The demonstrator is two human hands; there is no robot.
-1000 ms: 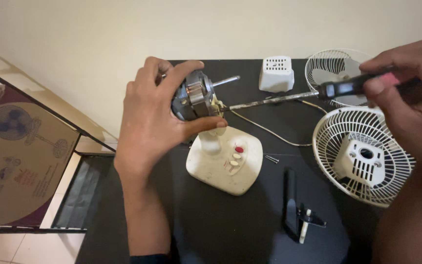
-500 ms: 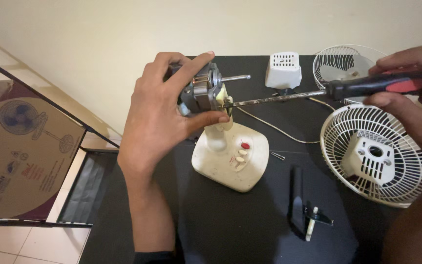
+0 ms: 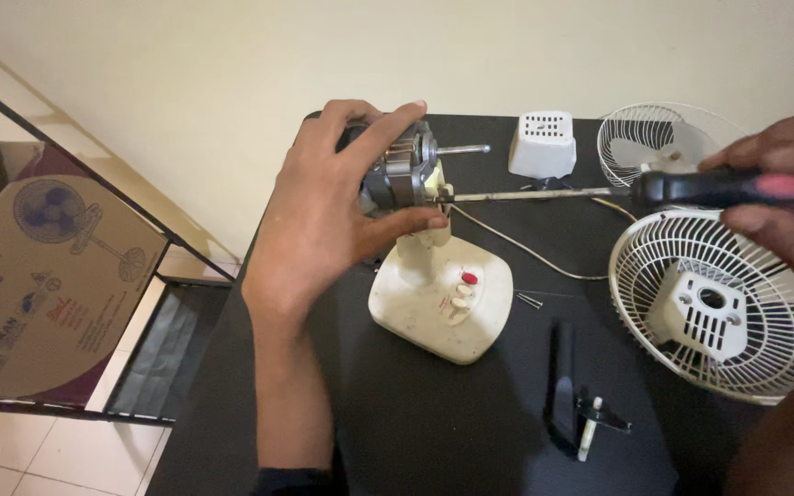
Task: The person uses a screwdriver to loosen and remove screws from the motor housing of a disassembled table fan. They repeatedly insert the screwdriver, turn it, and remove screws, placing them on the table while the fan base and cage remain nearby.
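Nearest you on the black bench (image 3: 415, 441), toward its near edge, lie a dark flat bar (image 3: 561, 384) and a small black-and-white part (image 3: 593, 424) just beside it; leave them be. Further in sits the cream fan base (image 3: 443, 308) with its red and cream buttons, broad and flat-bottomed, so I judge it steady enough to bear the work above it. To the right, by the right edge, the white rear fan guard (image 3: 723, 308) lies face down: thin wire, light and springy, likely to bend if you lean on it. A loose screw (image 3: 529, 299) lies between base and guard, small and easy to flick away. Above the base's neck your left hand (image 3: 333, 220) is closed around the fan motor (image 3: 397, 170), thumb below, fingers over the top. It looks dense and heavy for its size, all metal, stiff, with sharp lamination edges; take it by the body as you do, not by the bare shaft (image 3: 463, 149) pointing right, which is smooth and slippery. Your right hand (image 3: 783, 197) is wrapped around the black and red handle of the long screwdriver (image 3: 599, 191), its tip at the motor's side. Toward the far edge stand the white vented motor cover (image 3: 542, 143) and the front guard (image 3: 659, 142), both light plastic or wire.
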